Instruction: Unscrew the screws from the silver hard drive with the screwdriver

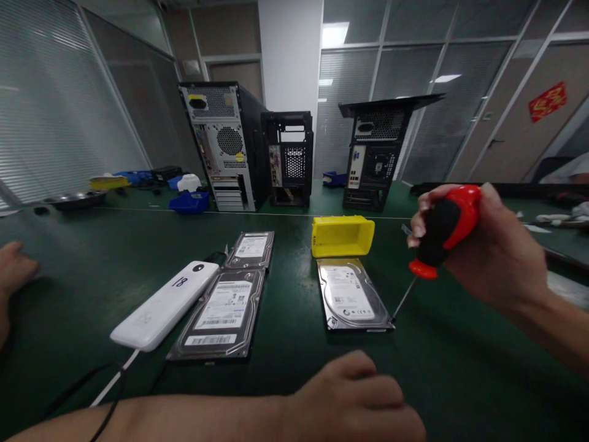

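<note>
My right hand (pixel 497 245) is wrapped around the red and black handle of a screwdriver (pixel 448 230). The screwdriver slants down to the left, its tip at the near right corner of a hard drive (pixel 347 294), which lies flat with its label up. Low in the view, my left forearm crosses the table, and my left hand (pixel 356 402) is closed in front of that drive with fingers curled; what is under them is hidden. Just behind the drive, a yellow plastic bin (pixel 343 237) lies on its side, its opening facing me.
Left of centre lie two more hard drives (pixel 221 316) and a white power bank (pixel 165 304) marked 18, with cables. Several computer cases (pixel 225 147) stand at the back beside a blue bin (pixel 188 202). Another person's hand (pixel 16 267) rests at the left edge.
</note>
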Available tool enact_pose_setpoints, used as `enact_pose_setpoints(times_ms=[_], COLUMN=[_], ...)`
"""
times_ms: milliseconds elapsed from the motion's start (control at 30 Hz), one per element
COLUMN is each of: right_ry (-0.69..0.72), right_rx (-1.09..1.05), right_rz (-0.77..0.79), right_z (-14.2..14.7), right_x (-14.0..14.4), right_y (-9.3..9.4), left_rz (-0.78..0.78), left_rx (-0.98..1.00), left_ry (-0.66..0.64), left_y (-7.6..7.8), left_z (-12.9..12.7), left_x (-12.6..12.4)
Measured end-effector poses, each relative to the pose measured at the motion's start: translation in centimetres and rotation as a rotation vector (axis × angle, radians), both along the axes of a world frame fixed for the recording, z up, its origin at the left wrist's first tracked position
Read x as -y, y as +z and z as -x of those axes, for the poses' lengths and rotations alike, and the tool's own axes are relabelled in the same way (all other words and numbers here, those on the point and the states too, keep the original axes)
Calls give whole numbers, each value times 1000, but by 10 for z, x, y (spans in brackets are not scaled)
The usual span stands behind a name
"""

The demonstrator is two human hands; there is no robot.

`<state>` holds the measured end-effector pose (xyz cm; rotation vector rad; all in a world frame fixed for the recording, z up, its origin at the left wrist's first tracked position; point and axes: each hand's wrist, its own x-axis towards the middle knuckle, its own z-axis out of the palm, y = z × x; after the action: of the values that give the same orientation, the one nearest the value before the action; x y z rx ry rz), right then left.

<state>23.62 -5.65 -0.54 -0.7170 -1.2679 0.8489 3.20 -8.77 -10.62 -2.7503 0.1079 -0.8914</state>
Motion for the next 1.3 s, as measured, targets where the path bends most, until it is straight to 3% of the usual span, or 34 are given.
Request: enact_pose_setpoints(times_ms=[67, 133, 300, 467, 700, 967, 1067, 1167, 1300], right_ry=[-7, 0, 64, 73, 24, 111, 143, 102, 69], right_rx=[-3, -10, -27, -82, 8, -149, -106, -56, -206], right_rz=[-15, -17, -48, -58, -57, -10, -10, 19, 80], right_z=[0, 1, 3, 7, 10, 7, 10, 12, 12], right_x=[-1, -2, -2, 0, 6, 5, 4, 4, 2], right_y=[0, 0, -1, -2, -2, -2, -2, -1, 0], left_rz=[101, 96, 305, 351, 397, 341, 320, 295, 253], left_rx=[52, 28, -82, -194, -234, -285, -297, -311, -313], left_ry=[151, 256, 416, 449, 449, 461, 464, 471, 459], left_y=[5, 10, 20, 24, 21, 23, 24, 22, 19], left_z=[0, 1, 1, -13, -33, -33, -33, -33, -33], left_x=[-17, -31, -47, -47, -57, -53, -53, -54, -56])
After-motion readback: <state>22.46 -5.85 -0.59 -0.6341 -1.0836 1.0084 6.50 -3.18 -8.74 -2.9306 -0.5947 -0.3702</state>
